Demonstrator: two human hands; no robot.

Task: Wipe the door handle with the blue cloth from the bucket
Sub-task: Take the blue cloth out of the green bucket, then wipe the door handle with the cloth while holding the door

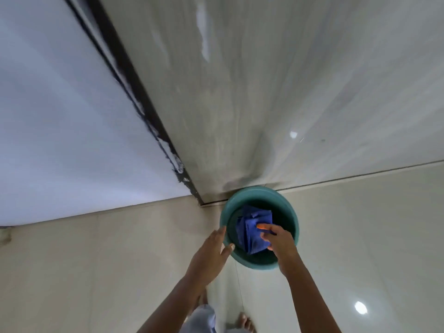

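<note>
Pale floor (120,260) is carrying one teal bucket (294,223) holding one blue cloth (249,233); our right hand (280,241) is pinching the cloth, our left hand (211,253) is resting open against the rim.

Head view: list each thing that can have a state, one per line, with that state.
bucket: upright on the floor against the door's base, uncovered.
blue cloth: crumpled, inside the bucket, not yet lifted out.
right hand: in the bucket, fingers closed on the cloth.
left hand: open, resting at the bucket's near-left rim.
door: streaked; whether it is shut cannot be told.
door handle: not in view.
</note>
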